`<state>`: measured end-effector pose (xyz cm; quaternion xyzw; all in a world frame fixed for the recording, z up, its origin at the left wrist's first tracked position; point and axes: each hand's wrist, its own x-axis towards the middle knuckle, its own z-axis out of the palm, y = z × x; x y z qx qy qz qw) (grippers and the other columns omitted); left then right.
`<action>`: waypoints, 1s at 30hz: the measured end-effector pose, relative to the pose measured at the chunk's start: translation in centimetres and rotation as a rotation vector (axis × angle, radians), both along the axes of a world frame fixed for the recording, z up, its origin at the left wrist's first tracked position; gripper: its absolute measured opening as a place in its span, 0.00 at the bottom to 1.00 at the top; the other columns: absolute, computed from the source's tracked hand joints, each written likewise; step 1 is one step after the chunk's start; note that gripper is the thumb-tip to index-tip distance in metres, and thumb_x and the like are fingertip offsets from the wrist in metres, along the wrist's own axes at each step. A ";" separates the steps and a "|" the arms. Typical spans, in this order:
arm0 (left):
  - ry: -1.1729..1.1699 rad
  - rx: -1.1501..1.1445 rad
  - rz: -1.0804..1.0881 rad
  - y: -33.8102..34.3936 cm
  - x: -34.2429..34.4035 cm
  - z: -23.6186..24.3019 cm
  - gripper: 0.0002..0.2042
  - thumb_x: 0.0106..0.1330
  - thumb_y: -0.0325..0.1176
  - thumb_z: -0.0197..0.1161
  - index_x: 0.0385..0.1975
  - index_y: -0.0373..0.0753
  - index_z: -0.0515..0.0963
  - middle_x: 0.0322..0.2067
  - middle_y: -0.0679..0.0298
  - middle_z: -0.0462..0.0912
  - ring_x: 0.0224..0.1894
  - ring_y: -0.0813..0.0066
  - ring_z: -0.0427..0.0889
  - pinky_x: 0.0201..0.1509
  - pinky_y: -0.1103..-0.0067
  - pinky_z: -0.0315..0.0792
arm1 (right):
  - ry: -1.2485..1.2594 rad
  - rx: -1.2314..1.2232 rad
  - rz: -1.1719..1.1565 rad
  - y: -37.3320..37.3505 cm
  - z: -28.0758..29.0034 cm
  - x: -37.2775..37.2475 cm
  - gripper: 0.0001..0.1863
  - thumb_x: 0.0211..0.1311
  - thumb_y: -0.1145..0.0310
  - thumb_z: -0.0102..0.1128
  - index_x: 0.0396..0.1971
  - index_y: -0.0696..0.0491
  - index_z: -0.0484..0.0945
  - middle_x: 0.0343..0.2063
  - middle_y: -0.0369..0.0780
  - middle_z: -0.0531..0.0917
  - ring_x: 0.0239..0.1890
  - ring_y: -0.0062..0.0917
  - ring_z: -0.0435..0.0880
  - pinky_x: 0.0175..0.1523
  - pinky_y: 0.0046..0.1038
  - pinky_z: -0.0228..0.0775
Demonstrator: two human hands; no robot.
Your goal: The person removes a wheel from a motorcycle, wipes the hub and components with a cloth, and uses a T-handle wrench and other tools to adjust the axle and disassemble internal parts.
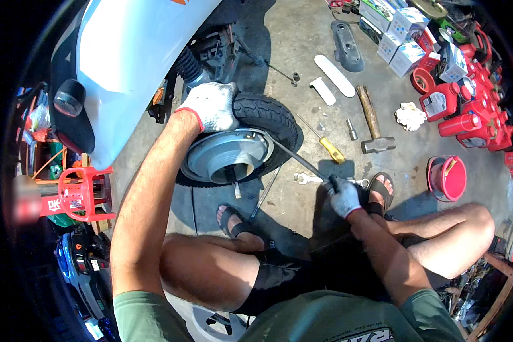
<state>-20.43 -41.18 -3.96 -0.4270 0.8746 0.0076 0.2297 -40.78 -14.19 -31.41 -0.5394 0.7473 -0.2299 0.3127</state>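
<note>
A scooter wheel lies tilted on the floor before me, its black tyre (271, 117) around a grey metal rim (211, 149) with a hollow hub. My left hand (214, 105), in a white knit glove, is closed over the tyre's upper left side. My right hand (343, 196), gloved with a dark palm, grips one end of a long tyre lever (302, 161). The lever's far end reaches in between the rim and the tyre bead at the wheel's right side. Another thin metal bar (265, 195) lies by the wheel's lower edge, near my left foot.
A yellow-handled screwdriver (332, 150), a socket (352, 130), a hammer (376, 137) and a spanner (309, 178) lie at right. Beyond are white and grey covers, a rag (410, 116), boxes, red bottles (442, 102) and a red bucket (453, 178). A white scooter body (125, 62) stands upper left.
</note>
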 end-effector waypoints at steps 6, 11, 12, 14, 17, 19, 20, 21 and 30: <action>-0.010 0.017 0.007 -0.4 -0.8 0.3 0.31 0.42 0.43 0.67 0.48 0.31 0.75 0.43 0.42 0.82 0.48 0.50 0.82 0.54 0.65 0.75 | -0.673 0.057 -0.154 3.8 -0.2 3.8 0.14 0.68 0.66 0.55 0.43 0.62 0.80 0.36 0.51 0.85 0.39 0.32 0.83 0.46 0.32 0.74; -0.020 0.011 0.027 -0.4 -1.2 0.3 0.28 0.46 0.41 0.65 0.49 0.34 0.78 0.46 0.45 0.83 0.50 0.53 0.82 0.55 0.67 0.75 | -0.625 0.227 -0.191 5.1 1.4 4.0 0.15 0.69 0.65 0.55 0.44 0.62 0.79 0.35 0.46 0.86 0.37 0.24 0.81 0.44 0.30 0.73; -0.027 0.005 0.041 -0.4 -1.3 0.2 0.27 0.45 0.41 0.65 0.47 0.34 0.80 0.46 0.46 0.83 0.50 0.53 0.83 0.55 0.67 0.76 | -0.550 0.177 -0.167 5.0 2.1 3.5 0.14 0.69 0.66 0.56 0.44 0.61 0.79 0.35 0.47 0.86 0.37 0.26 0.82 0.43 0.30 0.73; -0.047 0.032 0.033 -0.4 -1.8 0.0 0.26 0.46 0.40 0.65 0.46 0.34 0.81 0.46 0.47 0.83 0.50 0.55 0.83 0.54 0.68 0.76 | -0.379 0.077 -0.103 4.8 4.2 1.9 0.13 0.68 0.67 0.56 0.44 0.60 0.80 0.33 0.48 0.85 0.36 0.29 0.84 0.42 0.30 0.74; -0.025 0.041 0.021 -0.4 -2.5 -0.2 0.27 0.44 0.40 0.66 0.47 0.33 0.79 0.43 0.44 0.83 0.48 0.53 0.83 0.52 0.66 0.77 | -0.296 0.234 0.022 3.9 9.4 -1.7 0.14 0.61 0.65 0.59 0.44 0.57 0.77 0.33 0.55 0.82 0.39 0.49 0.82 0.45 0.41 0.73; -0.032 0.043 0.020 -0.4 -3.0 -0.4 0.26 0.45 0.38 0.65 0.47 0.34 0.80 0.43 0.46 0.84 0.48 0.54 0.84 0.52 0.66 0.77 | -0.022 0.206 0.201 2.7 13.9 -4.5 0.13 0.59 0.65 0.60 0.40 0.56 0.76 0.31 0.55 0.81 0.37 0.51 0.81 0.41 0.44 0.72; 0.000 -0.014 -0.024 -0.4 -3.1 -0.6 0.20 0.47 0.38 0.64 0.41 0.37 0.85 0.41 0.52 0.86 0.44 0.58 0.86 0.47 0.68 0.79 | 0.168 0.091 0.328 1.8 15.8 -5.1 0.12 0.58 0.65 0.61 0.38 0.56 0.76 0.30 0.55 0.81 0.36 0.52 0.81 0.40 0.45 0.72; -0.012 0.031 -0.002 -0.5 -3.3 -0.6 0.22 0.46 0.38 0.65 0.42 0.36 0.84 0.41 0.50 0.85 0.45 0.57 0.86 0.47 0.68 0.79 | 0.229 0.094 0.344 0.7 17.3 -5.3 0.11 0.57 0.65 0.60 0.36 0.56 0.75 0.30 0.55 0.81 0.37 0.53 0.81 0.39 0.47 0.73; -0.049 0.037 -0.025 -0.6 -3.8 -0.9 0.20 0.44 0.38 0.67 0.40 0.39 0.86 0.39 0.54 0.87 0.43 0.60 0.86 0.45 0.68 0.79 | 1.018 0.000 0.901 -9.1 27.0 -3.3 0.11 0.55 0.69 0.59 0.39 0.53 0.78 0.32 0.44 0.83 0.35 0.39 0.85 0.37 0.39 0.78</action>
